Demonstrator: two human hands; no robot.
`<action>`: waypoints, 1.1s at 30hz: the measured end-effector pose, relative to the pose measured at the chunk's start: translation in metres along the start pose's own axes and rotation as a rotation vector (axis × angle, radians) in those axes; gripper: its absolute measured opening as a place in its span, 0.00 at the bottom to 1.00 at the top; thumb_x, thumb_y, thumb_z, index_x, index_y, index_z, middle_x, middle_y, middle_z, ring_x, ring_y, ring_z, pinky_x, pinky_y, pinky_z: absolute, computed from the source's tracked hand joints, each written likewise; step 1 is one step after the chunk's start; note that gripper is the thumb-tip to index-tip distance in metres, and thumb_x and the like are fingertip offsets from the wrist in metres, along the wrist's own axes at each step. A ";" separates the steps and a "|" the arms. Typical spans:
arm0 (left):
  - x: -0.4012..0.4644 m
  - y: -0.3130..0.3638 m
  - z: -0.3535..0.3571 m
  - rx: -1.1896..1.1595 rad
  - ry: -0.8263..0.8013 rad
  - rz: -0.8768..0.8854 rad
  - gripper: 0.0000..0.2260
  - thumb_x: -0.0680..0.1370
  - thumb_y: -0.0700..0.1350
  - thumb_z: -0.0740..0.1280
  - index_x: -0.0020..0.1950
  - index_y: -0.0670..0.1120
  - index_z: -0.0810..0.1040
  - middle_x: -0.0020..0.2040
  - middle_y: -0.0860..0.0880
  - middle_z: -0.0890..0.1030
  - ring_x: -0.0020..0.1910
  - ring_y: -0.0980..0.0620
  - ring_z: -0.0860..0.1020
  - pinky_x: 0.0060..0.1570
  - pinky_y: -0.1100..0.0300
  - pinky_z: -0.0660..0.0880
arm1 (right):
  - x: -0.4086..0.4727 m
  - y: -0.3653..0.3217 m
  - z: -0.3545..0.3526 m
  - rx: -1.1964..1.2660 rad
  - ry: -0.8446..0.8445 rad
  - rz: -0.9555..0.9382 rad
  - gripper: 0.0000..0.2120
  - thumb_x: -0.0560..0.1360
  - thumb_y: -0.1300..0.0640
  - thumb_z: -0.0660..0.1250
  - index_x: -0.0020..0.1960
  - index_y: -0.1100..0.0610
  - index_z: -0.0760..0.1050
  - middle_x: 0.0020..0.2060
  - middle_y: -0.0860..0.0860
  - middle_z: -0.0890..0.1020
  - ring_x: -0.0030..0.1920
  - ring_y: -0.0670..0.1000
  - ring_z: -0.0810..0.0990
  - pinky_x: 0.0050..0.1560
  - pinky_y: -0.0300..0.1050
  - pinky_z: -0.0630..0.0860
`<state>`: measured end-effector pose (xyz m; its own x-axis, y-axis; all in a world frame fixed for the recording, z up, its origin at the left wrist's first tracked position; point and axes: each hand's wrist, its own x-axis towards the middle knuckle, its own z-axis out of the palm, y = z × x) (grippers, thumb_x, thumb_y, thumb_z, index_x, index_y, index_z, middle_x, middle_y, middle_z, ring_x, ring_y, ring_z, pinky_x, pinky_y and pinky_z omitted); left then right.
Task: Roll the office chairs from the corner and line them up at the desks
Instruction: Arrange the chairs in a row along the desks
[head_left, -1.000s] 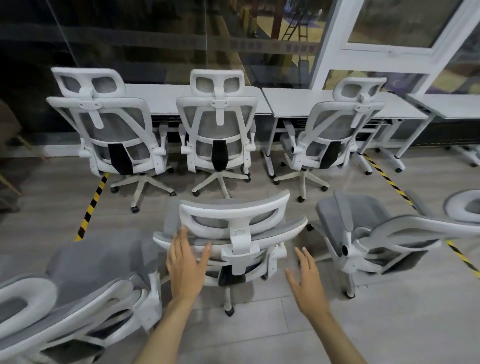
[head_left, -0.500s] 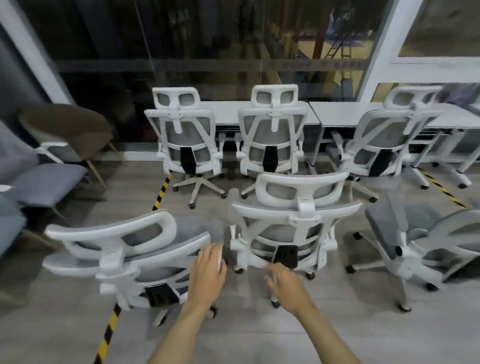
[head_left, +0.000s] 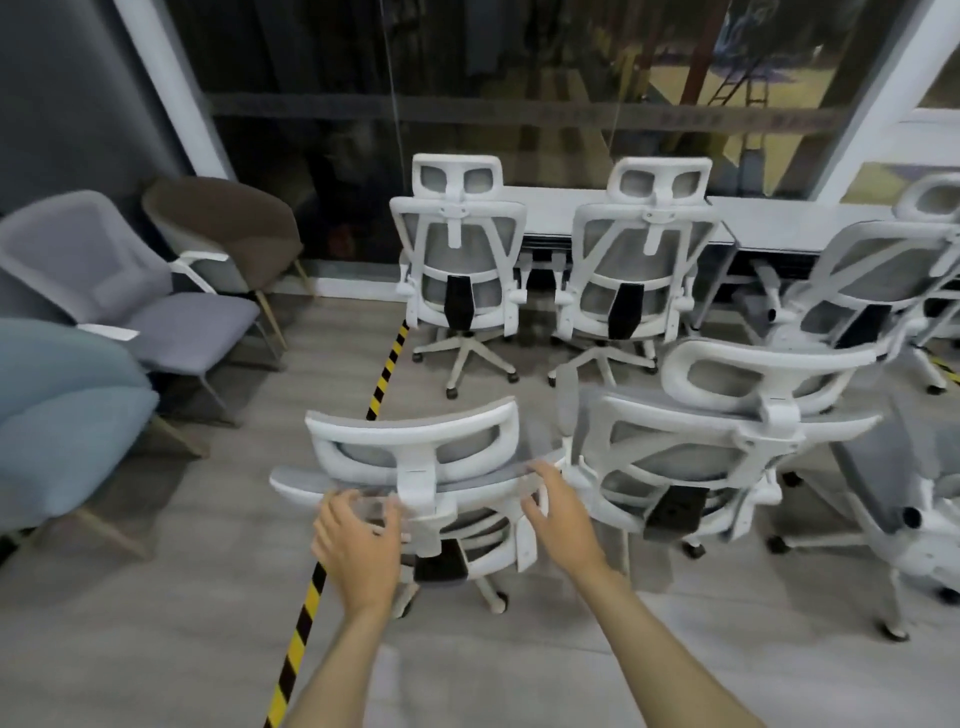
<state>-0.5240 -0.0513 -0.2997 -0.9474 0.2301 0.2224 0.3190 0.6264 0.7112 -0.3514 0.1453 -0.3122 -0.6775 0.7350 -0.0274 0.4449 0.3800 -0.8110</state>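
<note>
A white mesh office chair (head_left: 415, 447) stands right in front of me with its back toward me, astride the floor tape. My left hand (head_left: 358, 545) is at the left part of its backrest frame, fingers spread and blurred. My right hand (head_left: 563, 519) has its fingers curled over the right end of the same backrest. A second loose chair (head_left: 727, 452) stands just to the right, nearly touching the first. Behind them, three like chairs (head_left: 460, 249) (head_left: 644, 254) (head_left: 883, 275) are lined up at the white desks (head_left: 561, 200).
Another white chair (head_left: 914, 519) faces sideways at the right edge. Grey (head_left: 104, 270), brown (head_left: 228, 218) and blue (head_left: 62, 415) lounge chairs fill the left side. Yellow-black tape (head_left: 384, 374) runs across the floor. A glass wall stands behind the desks.
My view has swung left, off the middle chair and onto the left one. Both hands have moved from the middle chair onto this chair's backrest.
</note>
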 end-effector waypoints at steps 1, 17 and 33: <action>0.015 -0.008 -0.002 -0.042 -0.064 -0.040 0.28 0.76 0.60 0.71 0.69 0.47 0.69 0.72 0.45 0.70 0.73 0.41 0.66 0.72 0.41 0.63 | 0.008 -0.006 0.012 0.001 0.023 0.032 0.27 0.82 0.47 0.63 0.79 0.49 0.61 0.78 0.45 0.64 0.79 0.46 0.61 0.78 0.53 0.61; 0.187 -0.057 0.028 0.025 -0.455 -0.019 0.61 0.62 0.81 0.64 0.82 0.55 0.36 0.84 0.55 0.44 0.81 0.57 0.38 0.78 0.37 0.46 | 0.098 -0.035 0.096 -0.228 0.127 0.164 0.46 0.77 0.28 0.56 0.83 0.49 0.38 0.81 0.43 0.35 0.78 0.44 0.27 0.80 0.53 0.38; 0.342 -0.076 0.051 0.134 -0.593 -0.048 0.62 0.58 0.84 0.63 0.81 0.58 0.38 0.82 0.52 0.50 0.81 0.53 0.41 0.74 0.33 0.59 | 0.209 -0.088 0.153 -0.318 0.130 0.211 0.43 0.79 0.27 0.49 0.83 0.49 0.38 0.83 0.48 0.43 0.80 0.46 0.33 0.80 0.58 0.43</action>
<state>-0.8706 0.0177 -0.3114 -0.7980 0.5510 -0.2442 0.3134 0.7254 0.6128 -0.6221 0.1796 -0.3361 -0.4816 0.8724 -0.0833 0.7390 0.3532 -0.5737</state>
